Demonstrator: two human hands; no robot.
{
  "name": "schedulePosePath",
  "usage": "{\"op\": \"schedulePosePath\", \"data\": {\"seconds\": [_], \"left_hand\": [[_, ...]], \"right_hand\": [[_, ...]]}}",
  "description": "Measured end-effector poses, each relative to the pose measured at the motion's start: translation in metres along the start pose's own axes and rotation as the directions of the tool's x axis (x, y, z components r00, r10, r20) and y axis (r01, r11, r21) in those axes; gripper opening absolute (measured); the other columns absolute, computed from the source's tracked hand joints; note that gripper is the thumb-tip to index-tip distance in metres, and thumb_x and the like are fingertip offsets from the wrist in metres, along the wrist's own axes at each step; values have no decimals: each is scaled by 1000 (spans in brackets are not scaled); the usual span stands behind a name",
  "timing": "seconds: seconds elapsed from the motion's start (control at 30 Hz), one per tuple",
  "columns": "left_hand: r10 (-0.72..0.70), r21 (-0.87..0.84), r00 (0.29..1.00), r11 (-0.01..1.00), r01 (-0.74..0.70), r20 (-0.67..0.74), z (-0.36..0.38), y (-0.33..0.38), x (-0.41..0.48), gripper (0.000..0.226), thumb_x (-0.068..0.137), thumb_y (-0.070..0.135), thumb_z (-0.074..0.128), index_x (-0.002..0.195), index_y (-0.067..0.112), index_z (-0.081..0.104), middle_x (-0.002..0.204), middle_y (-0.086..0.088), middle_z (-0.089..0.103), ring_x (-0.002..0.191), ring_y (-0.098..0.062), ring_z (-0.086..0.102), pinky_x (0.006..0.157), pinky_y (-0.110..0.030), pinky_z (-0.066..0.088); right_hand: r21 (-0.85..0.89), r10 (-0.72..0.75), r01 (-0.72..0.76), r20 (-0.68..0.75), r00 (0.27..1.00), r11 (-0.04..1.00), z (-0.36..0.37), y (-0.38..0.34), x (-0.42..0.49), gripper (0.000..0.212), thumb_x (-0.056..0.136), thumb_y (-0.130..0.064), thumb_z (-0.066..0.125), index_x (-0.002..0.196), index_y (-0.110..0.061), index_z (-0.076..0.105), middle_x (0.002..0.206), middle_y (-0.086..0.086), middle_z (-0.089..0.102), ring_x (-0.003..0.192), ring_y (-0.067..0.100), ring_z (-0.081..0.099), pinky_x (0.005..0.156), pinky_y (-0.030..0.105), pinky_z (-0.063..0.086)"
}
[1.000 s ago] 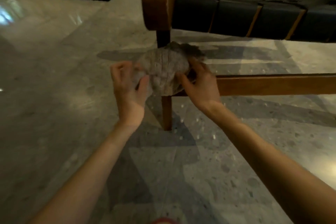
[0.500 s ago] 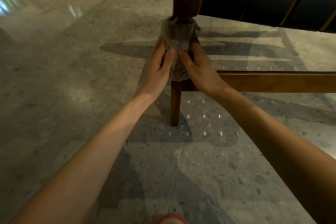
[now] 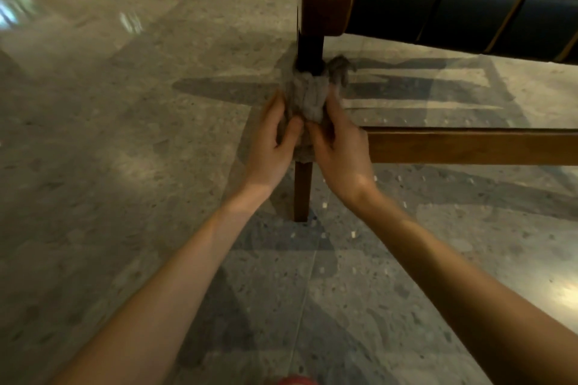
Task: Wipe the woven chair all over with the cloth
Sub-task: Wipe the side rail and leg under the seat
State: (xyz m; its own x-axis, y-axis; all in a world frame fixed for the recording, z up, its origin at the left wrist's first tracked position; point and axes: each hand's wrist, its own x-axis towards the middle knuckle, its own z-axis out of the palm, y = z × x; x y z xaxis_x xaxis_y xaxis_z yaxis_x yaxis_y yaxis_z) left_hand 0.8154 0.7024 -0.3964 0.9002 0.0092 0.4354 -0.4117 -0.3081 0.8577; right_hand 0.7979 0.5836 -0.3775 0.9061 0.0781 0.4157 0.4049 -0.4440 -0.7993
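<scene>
Cloth (image 3: 308, 94) sits wrapped round the wooden leg (image 3: 302, 194) of the woven chair (image 3: 453, 15), below the rounded frame end and level with the point where the side rail (image 3: 469, 145) meets the leg. Both hands clasp it. The left hand (image 3: 275, 147) curls in from one side and the right hand (image 3: 341, 150) from the other, so each grip is closed on cloth with the leg inside.

The likeliest trouble is at the rail joint. A downward slide would probably run the right-hand side of the wad into the rail, where it may bunch or snag and leave that corner unwiped. A loose tuft (image 3: 339, 69) sticks out at the upper right, outside either grip, and could catch there too. The far face of the leg is hidden, so I cannot tell whether the cloth covers it, and it may be missed. A hard tug on the slim leg might also skid the chair across the polished stone floor (image 3: 125, 166).
</scene>
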Motion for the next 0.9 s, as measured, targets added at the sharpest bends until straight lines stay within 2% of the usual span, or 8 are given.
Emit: {"op": "schedulePosePath", "data": {"seconds": [0.07,0.2,0.27,0.4,0.57,0.7,0.8,0.9], "left_hand": [[-54,3,998,999,54,-34,5,-12,-17,40,95,6,50,134,-4,44,132,-18,50,126,-23,47,106,-29,39],[-99,-13,994,995,99,-47,14,-28,-45,40,94,9,53,132,-1,48,130,-13,54,123,-18,51,103,-32,42],[-135,-6,990,991,135,-36,14,-38,-55,42,93,10,55,134,0,47,133,-14,52,125,-19,50,105,-37,42],[-231,1,973,973,231,-14,14,-54,-79,47,91,9,58,135,2,46,134,-15,51,126,-23,49,105,-47,41],[-363,-101,932,927,361,-2,10,-60,-102,46,91,30,55,135,24,44,134,-3,55,124,-11,52,103,-37,45],[-282,-45,960,959,281,-2,12,-57,-85,38,95,26,53,128,42,43,123,28,55,117,6,52,96,-14,43],[-232,-12,973,973,232,16,14,-59,-68,41,94,23,49,132,36,38,128,23,49,120,10,47,100,-13,38],[-244,8,968,970,244,64,14,-70,-67,37,93,22,48,130,15,49,119,7,58,111,1,55,95,-15,44]], "right_hand": [[4,-12,12,-11,1000,1000,2,11,-16,50,97,-13,52,144,-14,37,120,2,63,100,-2,56,81,3,42],[15,-78,79,-26,997,997,3,25,-37,53,94,-4,55,144,-10,38,131,6,58,114,8,58,95,19,48],[-42,-116,115,-41,992,993,6,31,-52,54,92,-1,56,142,-12,40,130,6,58,113,6,58,95,16,47],[-55,-37,35,-47,998,998,21,43,-85,50,90,2,57,137,-9,46,123,8,63,107,12,62,92,22,49],[79,270,-268,-10,963,960,32,54,-101,53,94,-10,54,143,-18,35,109,-5,65,89,-7,61,80,14,53],[173,325,-342,119,938,924,37,58,-79,43,99,-21,49,141,-19,40,104,-20,58,91,-13,58,80,10,49],[178,382,-430,250,890,885,43,60,-61,23,100,-33,42,123,-32,44,107,-10,59,91,-3,58,81,12,49],[116,380,-434,323,867,893,41,69,-58,25,101,-35,38,125,-29,43,109,-9,57,90,-4,56,80,11,47]]}}
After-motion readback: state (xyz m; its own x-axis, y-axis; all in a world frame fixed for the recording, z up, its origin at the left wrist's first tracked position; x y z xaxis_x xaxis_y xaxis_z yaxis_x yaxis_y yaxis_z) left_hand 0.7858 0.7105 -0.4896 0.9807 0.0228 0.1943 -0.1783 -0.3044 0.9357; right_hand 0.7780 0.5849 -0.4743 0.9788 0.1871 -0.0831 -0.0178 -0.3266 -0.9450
